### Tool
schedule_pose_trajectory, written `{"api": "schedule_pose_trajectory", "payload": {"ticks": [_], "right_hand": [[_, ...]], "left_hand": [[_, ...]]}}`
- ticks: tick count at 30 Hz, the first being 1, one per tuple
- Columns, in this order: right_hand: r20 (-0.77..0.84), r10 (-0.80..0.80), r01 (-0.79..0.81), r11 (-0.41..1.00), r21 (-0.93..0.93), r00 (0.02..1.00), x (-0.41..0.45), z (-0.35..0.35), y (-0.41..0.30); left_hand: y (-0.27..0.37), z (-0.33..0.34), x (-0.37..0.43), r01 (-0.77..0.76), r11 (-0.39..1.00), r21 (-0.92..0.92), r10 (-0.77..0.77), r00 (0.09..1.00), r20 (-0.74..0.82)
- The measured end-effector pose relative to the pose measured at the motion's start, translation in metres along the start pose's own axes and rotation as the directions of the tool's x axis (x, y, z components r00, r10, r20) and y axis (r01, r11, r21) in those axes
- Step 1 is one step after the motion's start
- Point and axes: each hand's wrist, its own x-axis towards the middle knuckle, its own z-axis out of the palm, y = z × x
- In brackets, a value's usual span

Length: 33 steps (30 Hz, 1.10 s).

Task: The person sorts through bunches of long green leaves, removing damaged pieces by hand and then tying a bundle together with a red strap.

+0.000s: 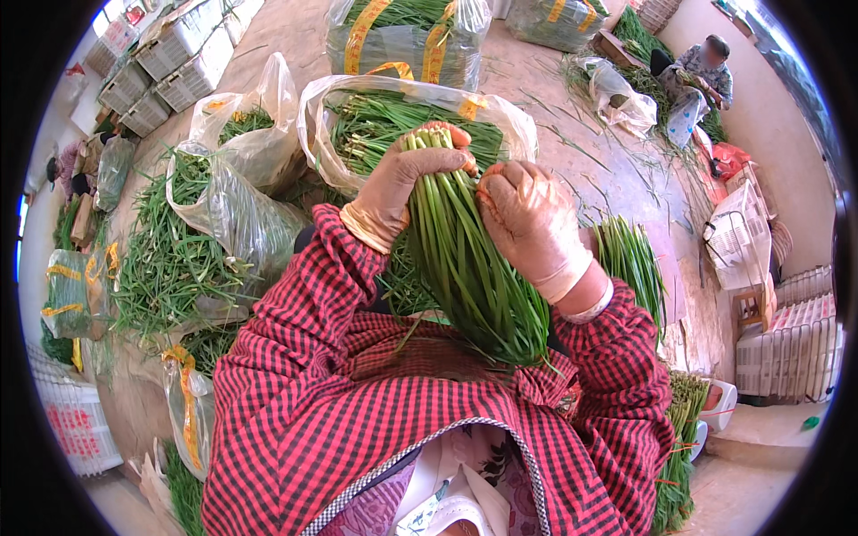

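Observation:
My left hand [395,181], in a thin soiled glove, is wrapped around a bunch of garlic chives [462,248] just below its pale cut ends. The green leaves hang down and to the right over my lap. At the bunch's right side is my gloved right hand [533,224], fingers curled against the upper stalks. Whether a stalk is pinched between those fingers is hidden. Just beyond both hands stands an open clear plastic bag [516,130], holding more chives [362,134] laid lengthwise.
Loose chive leaves [174,248] heap to my left beside a plastic bag [251,214]. Bundled chives [630,268] lie at right, with tied bundles [677,455] below. White crates [191,63] are stacked far left. Another person [700,80] sits at far right among chives.

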Motion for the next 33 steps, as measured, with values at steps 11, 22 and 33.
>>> {"api": "schedule_pose_trajectory", "payload": {"ticks": [11, 22, 33], "right_hand": [[0.028, -0.137, 0.125, 0.781, -0.612, 0.99, 0.018, -0.023, 0.052], [-0.175, -0.038, 0.091, 0.948, 0.307, 0.984, -0.017, 0.009, -0.004], [0.488, 0.652, -0.794, 0.586, 0.161, 0.58, -0.194, 0.076, 0.083]], "left_hand": [[0.032, 0.016, 0.007, 0.025, 0.836, 0.549, -0.149, 0.972, 0.182], [0.058, -0.04, 0.027, -0.34, 0.939, -0.055, 0.314, 0.909, -0.274], [0.11, -0.145, 0.016, -0.608, 0.786, 0.115, 0.582, 0.665, -0.468]]}}
